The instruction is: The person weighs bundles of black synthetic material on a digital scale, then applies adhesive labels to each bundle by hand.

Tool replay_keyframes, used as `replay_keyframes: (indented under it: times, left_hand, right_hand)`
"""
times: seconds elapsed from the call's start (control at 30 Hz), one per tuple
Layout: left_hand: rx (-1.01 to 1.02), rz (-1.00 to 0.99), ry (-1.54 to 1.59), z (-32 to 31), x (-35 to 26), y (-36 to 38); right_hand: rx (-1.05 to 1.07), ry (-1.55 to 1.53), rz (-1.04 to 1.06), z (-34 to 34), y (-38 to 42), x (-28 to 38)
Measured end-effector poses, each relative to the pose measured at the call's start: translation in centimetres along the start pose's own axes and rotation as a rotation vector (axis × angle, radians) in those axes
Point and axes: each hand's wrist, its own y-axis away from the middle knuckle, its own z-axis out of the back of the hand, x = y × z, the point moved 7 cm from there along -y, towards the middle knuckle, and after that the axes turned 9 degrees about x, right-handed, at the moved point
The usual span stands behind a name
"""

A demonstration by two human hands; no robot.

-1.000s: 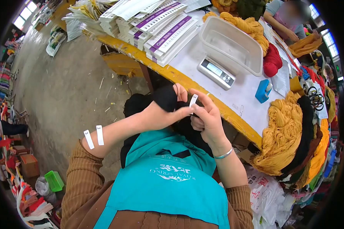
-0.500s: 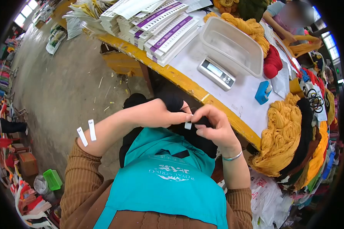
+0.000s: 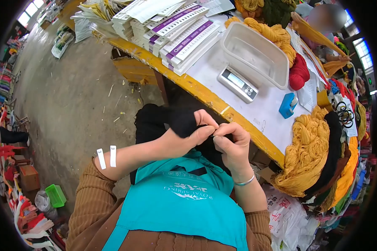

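Observation:
Black yarn (image 3: 182, 121) lies in a dark bundle over my left hand (image 3: 197, 130), whose thumb and forefinger are pinched. Close against it, my right hand (image 3: 234, 144) is closed too, thumb against forefinger. The fingertips of both hands meet above my lap, and what lies between the right fingertips is too small to make out. Two narrow white labels, one a label (image 3: 101, 159) and the other a label (image 3: 113, 156), stick to my left forearm. A teal apron (image 3: 184, 188) covers my lap, with black material beyond it.
On the yellow-edged table (image 3: 192, 90) are a digital scale (image 3: 238, 84), a clear plastic tub (image 3: 255, 54), a blue tape dispenser (image 3: 287, 105) and stacked printed cards (image 3: 190, 39). Golden yarn (image 3: 308, 150) hangs over the right side. Another person (image 3: 316, 42) is at the far side.
The white tag that showed between my fingers is no longer visible. My left hand has turned and its forearm has lowered, bringing the black bundle over the hand. My right fingers have drawn into a pinch.

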Motion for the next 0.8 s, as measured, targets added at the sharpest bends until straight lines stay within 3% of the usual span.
replay_keyframes:
  times: [0.1,0.13,0.2,0.27,0.33,0.37,0.47,0.53,0.6,0.7,0.73,0.8]
  left_hand:
    - [-0.029,-0.358,-0.514,-0.2,-1.9,0.8]
    - [-0.029,-0.358,-0.513,0.0,-2.8,0.6]
    - [0.141,-0.076,-0.807,-0.8,-2.8,-0.1]
    - [0.141,-0.071,-0.822,-0.6,-2.0,0.1]
    - [-0.103,-0.443,-0.622,-0.1,-3.8,1.6]
    - [-0.128,-0.502,-0.614,-0.3,-4.2,1.8]
    - [-0.141,-0.524,-0.478,0.2,-3.3,1.6]
    - [-0.178,-0.475,-0.293,0.2,-2.9,1.8]
    - [-0.208,-0.138,0.078,0.6,-1.4,1.4]
    - [-0.105,0.108,0.398,0.6,0.3,0.8]
    - [-0.095,0.165,0.431,0.5,0.7,0.6]
    - [-0.079,0.228,0.435,0.7,1.1,0.5]
  right_hand:
    - [-0.084,-0.289,-0.078,-0.9,0.2,-0.4]
    - [-0.087,-0.391,-0.069,-1.3,0.2,-0.4]
    - [-0.088,-0.415,-0.079,-2.2,0.1,-0.2]
    - [0.015,-0.48,-0.015,-2.5,0.1,-0.4]
    - [-0.134,-0.469,-0.02,-3.0,0.4,-0.1]
    - [-0.116,-0.448,-0.032,-3.0,0.4,-0.2]
    - [-0.095,-0.205,0.037,-2.9,0.3,0.0]
    - [-0.097,-0.08,0.046,-2.4,0.7,-0.5]
    - [-0.098,0.51,0.359,-2.7,0.8,1.4]
    - [-0.055,0.738,0.507,-2.6,0.2,2.7]
    - [0.001,0.893,0.57,-3.0,0.2,3.2]
    - [0.003,0.918,0.58,-2.2,0.3,2.7]
